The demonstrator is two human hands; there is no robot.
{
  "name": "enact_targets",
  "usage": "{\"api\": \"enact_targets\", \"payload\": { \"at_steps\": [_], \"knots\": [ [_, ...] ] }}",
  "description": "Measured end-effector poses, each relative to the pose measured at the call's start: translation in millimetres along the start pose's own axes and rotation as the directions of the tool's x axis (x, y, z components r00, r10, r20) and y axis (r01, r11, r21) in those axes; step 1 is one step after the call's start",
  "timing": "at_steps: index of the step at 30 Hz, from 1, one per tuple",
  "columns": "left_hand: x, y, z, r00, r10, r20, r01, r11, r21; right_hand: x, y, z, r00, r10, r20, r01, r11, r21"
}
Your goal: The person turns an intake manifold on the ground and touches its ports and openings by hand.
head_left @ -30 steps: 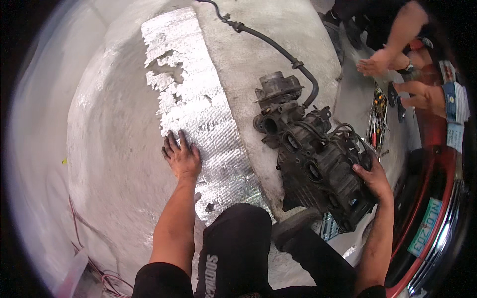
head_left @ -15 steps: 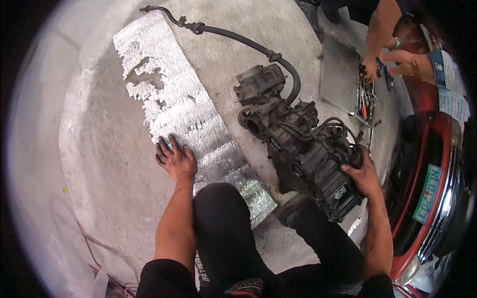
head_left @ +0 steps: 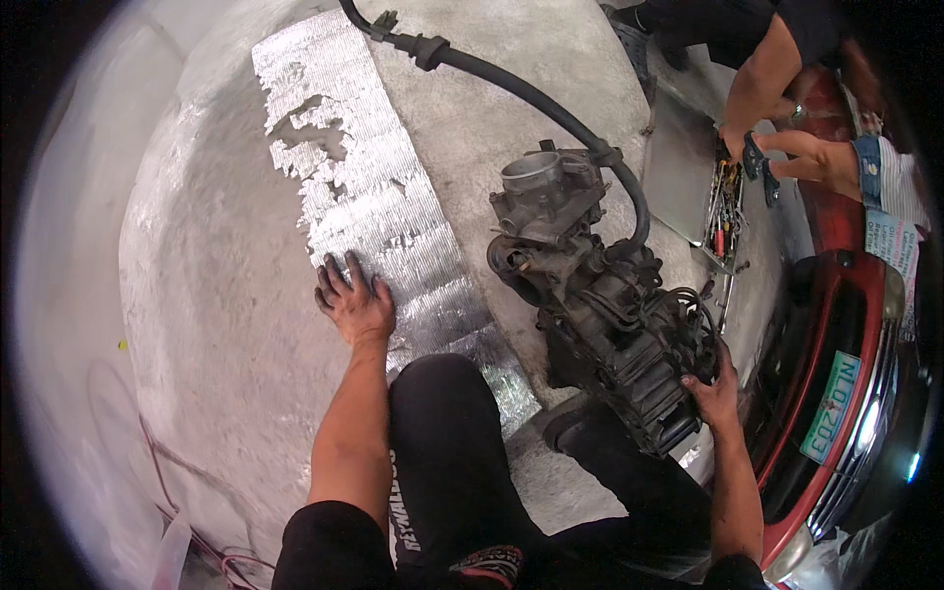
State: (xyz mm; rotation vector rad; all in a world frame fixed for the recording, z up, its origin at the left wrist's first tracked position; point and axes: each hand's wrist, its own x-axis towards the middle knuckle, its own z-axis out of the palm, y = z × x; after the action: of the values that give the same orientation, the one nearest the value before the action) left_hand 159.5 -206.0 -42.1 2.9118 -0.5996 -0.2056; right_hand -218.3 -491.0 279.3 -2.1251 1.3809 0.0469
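Observation:
A long strip of silver foil insulation (head_left: 393,211) lies on the concrete floor, its left edge torn and holed. My left hand (head_left: 356,303) rests on its left edge with fingers spread, holding nothing. To the right is a dirty black intake manifold (head_left: 615,324), tilted up beside my right leg. At its far end a round-mouthed throttle body (head_left: 539,182) faces up, and a thick black hose (head_left: 521,88) curves away from it. My right hand (head_left: 716,393) grips the manifold's near right end, thumb on top; the fingers underneath are partly hidden.
An open metal toolbox (head_left: 726,202) with several tools stands at the far right. A co-worker's arm (head_left: 762,79) reaches down to it. Along the right is a red car's front bumper (head_left: 855,344). A thin reddish hose (head_left: 157,462) runs along the lower left floor.
The manifold's far end has been raised and turned, so the throttle body's round mouth now shows. Its hose swung up and right. My left hand stays on the foil.

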Motion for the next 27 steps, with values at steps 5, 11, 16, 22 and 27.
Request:
{"api": "enact_targets", "payload": {
  "at_steps": [5, 11, 16, 22, 27],
  "knots": [
    [-1.7, 6.7, 0.0, 0.999, 0.017, -0.032, -0.018, 1.000, -0.009, 19.1, 3.3, -10.9, 0.997, 0.007, 0.074, -0.005, 1.000, -0.024],
    [-2.9, 2.9, 2.8, 0.996, 0.034, -0.083, -0.034, 0.999, 0.007, 76.8, 6.9, -13.1, 0.989, -0.005, 0.147, 0.025, 0.991, -0.134],
    [-4.4, 5.4, 6.6, 0.997, 0.024, -0.069, -0.025, 1.000, -0.015, 123.9, 1.0, -14.1, 0.964, -0.120, 0.237, 0.145, 0.985, -0.089],
    [-2.1, 4.1, 5.8, 0.999, 0.014, -0.049, -0.014, 1.000, -0.012, 152.8, -9.1, -16.4, 0.966, -0.085, 0.245, 0.151, 0.953, -0.263],
    [-1.4, -0.3, 7.7, 0.999, 0.008, -0.042, -0.008, 1.000, 0.004, 159.5, -5.6, -12.1, 0.959, 0.039, 0.280, -0.030, 0.999, -0.035]
  ]
}}
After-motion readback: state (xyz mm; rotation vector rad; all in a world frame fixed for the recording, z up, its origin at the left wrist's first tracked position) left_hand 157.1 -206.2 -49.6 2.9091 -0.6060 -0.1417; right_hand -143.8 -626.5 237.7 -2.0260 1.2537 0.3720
